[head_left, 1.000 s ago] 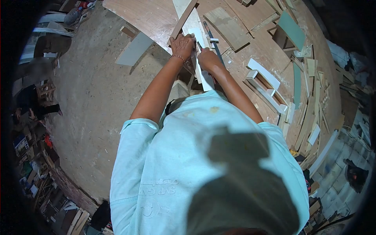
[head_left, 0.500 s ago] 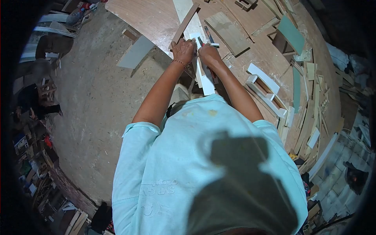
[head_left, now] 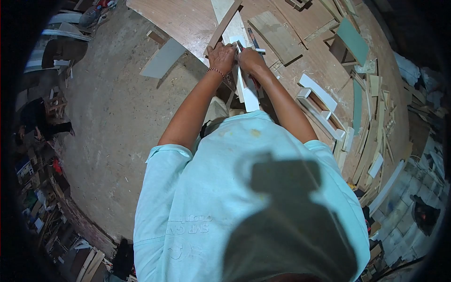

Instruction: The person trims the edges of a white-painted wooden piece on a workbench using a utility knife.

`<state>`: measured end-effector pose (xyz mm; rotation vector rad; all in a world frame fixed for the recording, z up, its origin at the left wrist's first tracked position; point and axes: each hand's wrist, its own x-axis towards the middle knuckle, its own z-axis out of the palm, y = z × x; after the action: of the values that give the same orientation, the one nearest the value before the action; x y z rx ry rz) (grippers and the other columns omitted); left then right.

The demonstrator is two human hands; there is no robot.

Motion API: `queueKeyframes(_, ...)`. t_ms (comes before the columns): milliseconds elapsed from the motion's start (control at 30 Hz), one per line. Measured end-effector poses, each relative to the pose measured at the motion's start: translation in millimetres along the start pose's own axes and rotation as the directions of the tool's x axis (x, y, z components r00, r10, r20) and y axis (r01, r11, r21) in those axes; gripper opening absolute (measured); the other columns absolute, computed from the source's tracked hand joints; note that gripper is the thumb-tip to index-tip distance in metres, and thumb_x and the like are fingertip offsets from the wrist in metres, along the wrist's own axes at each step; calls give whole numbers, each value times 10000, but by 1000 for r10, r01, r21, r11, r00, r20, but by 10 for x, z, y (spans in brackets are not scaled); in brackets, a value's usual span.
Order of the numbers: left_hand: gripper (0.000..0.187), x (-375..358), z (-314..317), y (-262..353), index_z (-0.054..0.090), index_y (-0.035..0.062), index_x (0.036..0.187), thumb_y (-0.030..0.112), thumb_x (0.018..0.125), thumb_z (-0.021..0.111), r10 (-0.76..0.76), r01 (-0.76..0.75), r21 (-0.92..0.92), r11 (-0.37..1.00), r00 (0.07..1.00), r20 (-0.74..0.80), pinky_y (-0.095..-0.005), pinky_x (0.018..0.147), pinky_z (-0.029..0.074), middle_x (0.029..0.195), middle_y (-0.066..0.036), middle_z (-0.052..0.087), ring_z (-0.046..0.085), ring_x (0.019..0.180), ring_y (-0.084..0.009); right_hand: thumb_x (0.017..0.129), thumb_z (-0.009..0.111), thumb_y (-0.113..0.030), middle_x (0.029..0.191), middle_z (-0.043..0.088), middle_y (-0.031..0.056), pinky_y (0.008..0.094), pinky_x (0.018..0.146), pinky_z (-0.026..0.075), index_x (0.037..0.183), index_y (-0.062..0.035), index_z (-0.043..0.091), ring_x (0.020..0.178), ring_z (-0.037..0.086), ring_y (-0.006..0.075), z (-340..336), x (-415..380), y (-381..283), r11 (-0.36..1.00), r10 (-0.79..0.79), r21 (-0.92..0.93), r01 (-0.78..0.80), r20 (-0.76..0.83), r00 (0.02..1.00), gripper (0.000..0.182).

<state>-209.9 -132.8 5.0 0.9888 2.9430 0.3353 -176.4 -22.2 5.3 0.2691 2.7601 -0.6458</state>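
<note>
A long white strip (head_left: 250, 96) of board runs from near my body up between my hands over the bench edge. My left hand (head_left: 221, 58), with a beaded bracelet at the wrist, is closed at the strip's left side, thumb and fingertips pressed against it. Close by on the right, my right hand (head_left: 251, 61) wraps round a red-handled tool that looks like pliers (head_left: 240, 46); its dark tip is at the strip between my hands. A brown wooden bar (head_left: 223, 27) lies slanted just beyond my left hand. Right of the strip lies a dark-handled tool (head_left: 252, 36).
The wooden bench (head_left: 181, 21) carries a flat board (head_left: 275, 36), a white-edged wooden frame (head_left: 322, 110), a green panel (head_left: 352, 42) and several offcuts at right. A pale panel (head_left: 163, 58) leans below the bench edge. At far left a person (head_left: 40, 120) is beside a wooden stool.
My right hand and the tool have shifted very slightly nearer my left hand, with the tool's tip tilted differently. The view has moved a little; both hands stay at the strip.
</note>
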Motion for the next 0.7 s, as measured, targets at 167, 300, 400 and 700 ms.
queueKeyframes(167,286,34,16,-11,591,215,1011,170,733,540,-15,2,87,996,990,142,-423,716,301,966,31,597,508,930,-164,773,446,-171,890,566,278,422,724,460,803,86,597,830,577,374,-139,-33,-18,1000,-11,-25,14,117,993,300)
queueKeyframes(300,161,35,-2,13,613,160,866,133,731,529,-22,21,21,1000,998,64,-470,789,296,906,0,611,525,891,-175,758,428,-139,927,567,268,403,754,458,868,79,584,869,575,364,57,-8,105,992,-54,-102,70,155,987,290)
queueKeyframes(400,161,25,32,-1,613,155,867,131,743,514,-15,15,-6,1000,1000,25,-489,807,289,920,-4,609,524,906,-186,772,412,-146,940,565,268,412,765,452,904,79,562,890,567,370,-75,-252,-92,993,109,31,-114,115,987,300)
queueKeyframes(700,164,25,5,4,615,137,852,164,778,472,-16,17,-23,1000,999,43,-544,837,278,930,-27,607,513,939,-198,827,344,-197,964,555,268,423,790,441,1004,70,466,905,554,388,33,-554,-118,946,269,164,-280,91,959,343)
